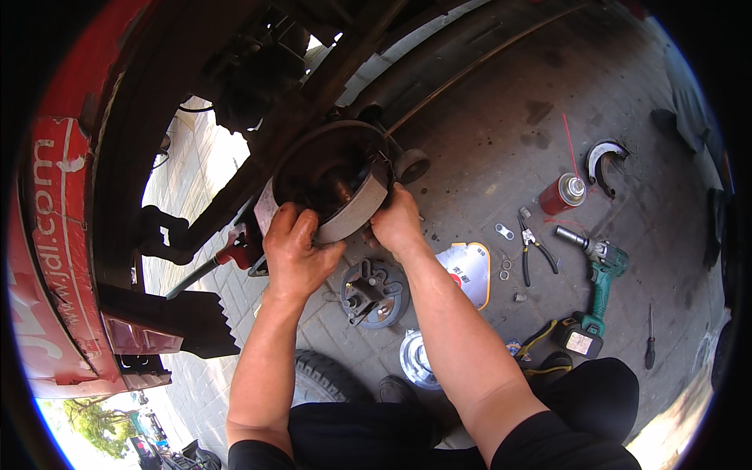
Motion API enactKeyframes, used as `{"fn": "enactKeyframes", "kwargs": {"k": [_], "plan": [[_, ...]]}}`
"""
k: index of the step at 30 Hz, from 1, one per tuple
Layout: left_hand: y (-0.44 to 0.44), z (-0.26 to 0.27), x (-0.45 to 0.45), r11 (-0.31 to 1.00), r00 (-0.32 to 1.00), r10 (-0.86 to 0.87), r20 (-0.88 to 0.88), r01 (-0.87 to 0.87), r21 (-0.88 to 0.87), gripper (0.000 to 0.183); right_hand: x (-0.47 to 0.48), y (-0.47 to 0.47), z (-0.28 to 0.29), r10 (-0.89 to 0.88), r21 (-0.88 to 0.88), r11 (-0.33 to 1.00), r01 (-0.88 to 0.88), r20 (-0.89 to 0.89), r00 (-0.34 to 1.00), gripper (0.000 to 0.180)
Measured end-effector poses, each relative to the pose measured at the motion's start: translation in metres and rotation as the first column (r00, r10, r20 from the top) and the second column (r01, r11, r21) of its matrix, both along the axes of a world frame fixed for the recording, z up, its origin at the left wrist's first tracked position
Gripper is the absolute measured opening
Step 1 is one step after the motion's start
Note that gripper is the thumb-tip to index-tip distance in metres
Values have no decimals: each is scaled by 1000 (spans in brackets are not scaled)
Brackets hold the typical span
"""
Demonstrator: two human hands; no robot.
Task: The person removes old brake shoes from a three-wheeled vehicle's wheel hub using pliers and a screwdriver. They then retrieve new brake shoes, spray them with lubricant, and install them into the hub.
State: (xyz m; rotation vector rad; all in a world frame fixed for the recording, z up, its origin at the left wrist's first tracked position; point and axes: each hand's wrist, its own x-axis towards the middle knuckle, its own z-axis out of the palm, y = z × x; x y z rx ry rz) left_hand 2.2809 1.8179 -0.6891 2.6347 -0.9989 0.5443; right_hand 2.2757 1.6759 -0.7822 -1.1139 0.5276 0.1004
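My left hand [296, 249] grips the lower left rim of a drum brake assembly [329, 170] on a vehicle's axle, fingers over the edge and thumb below it. A pale brake shoe lining [352, 205] curves along the near side, between my two hands. My right hand [396, 220] holds the lower right end of that shoe; its fingertips are partly hidden behind the edge. An axle shaft [341, 189] sticks out at the centre of the dark backing plate. Below my hands, a round metal part [376, 296] with fittings on it lies on the paving.
At right lie curved brake shoes [600, 167], a spray can [561, 195] with a red straw, circlip pliers [527, 247], a cordless impact wrench [600, 282] and a screwdriver [650, 346]. A shiny metal disc [416, 358] and a tyre [335, 376] are near my feet. A red jack [238, 247] stands at left.
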Motion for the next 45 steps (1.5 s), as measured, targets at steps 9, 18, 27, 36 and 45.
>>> {"fn": "enactKeyframes", "kwargs": {"k": [9, 18, 27, 36, 45], "plan": [[-1, 4, 9, 993, 998, 37, -53, -43, -112, 36, 0, -1, 0, 26, 2, 1000, -26, -20, 999, 26], [-3, 5, 19, 952, 973, 206, -100, -223, -211, 33, -1, -3, -1, 31, 16, 999, -30, -13, 999, 34], [-2, 1, 18, 955, 977, 211, -27, -212, -207, 36, 1, -5, 0, 26, 2, 1000, -26, -47, 999, 37], [4, -4, 19, 969, 986, 163, 42, -152, -197, 38, 0, -29, 2, -237, -289, 866, 408, 481, 844, 36], [3, -6, 18, 959, 987, 159, 15, -151, -239, 35, 11, -24, -5, -254, -272, 774, 572, 694, 674, 19]]}}
